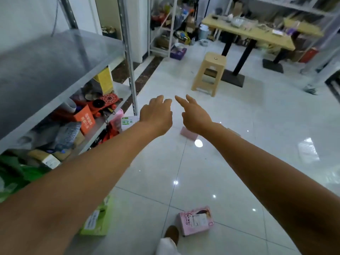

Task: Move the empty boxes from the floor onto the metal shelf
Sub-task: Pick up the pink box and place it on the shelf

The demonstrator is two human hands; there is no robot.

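Both my arms reach forward over the white tiled floor. My left hand (157,115) and my right hand (193,115) hang close together in the air, fingers loose, holding nothing. Under them lies a small pink box (188,134), partly hidden by my right wrist. A white and green box (128,122) stands by the shelf post. Near my foot lies a pink box with a picture (196,220). A light green box (97,219) lies at the lower left. The metal shelf (55,57) runs along the left, its grey upper level bare.
The shelf's lower level (88,118) is crowded with orange, red and yellow packages. A beige plastic stool (209,72) stands ahead, with a wooden table (252,32) on black legs behind it. More racks line the back wall. A purple box (177,52) sits far off.
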